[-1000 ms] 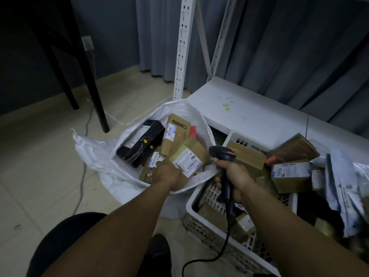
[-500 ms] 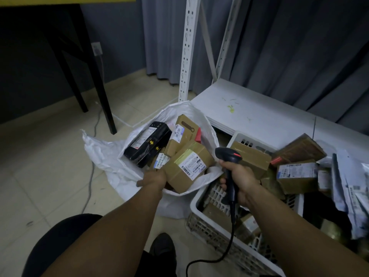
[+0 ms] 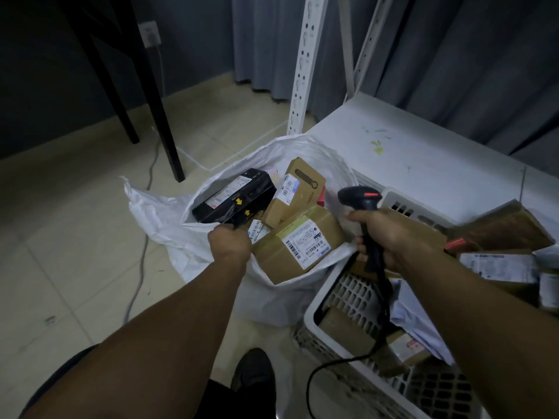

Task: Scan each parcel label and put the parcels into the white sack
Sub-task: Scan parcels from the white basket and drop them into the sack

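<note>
The brown labelled box [image 3: 299, 243] lies in the white sack [image 3: 157, 213] at its near rim, label up, between both hands. The left hand [image 3: 230, 243] sits at that rim beside the black parcel [image 3: 234, 198] (fingers curled under, so I cannot tell what they hold). The right hand [image 3: 390, 237] grips the barcode scanner [image 3: 360, 196] over the white crate [image 3: 320, 303].

We are in a small parcel-sorting room, more back room than shop. A white sack [image 3: 157, 219] on the tiled floor [image 3: 75, 222] is stuffed with labelled cardboard parcels [image 3: 298, 240]. A white plastic crate [image 3: 314, 313] beside it holds more, and a corded barcode scanner [image 3: 361, 196] is held between the two. Slotted white shelf uprights [image 3: 304, 65] rise beside a low white shelf [image 3: 423, 152]; grey curtains [image 3: 453, 55] hang behind.
</note>
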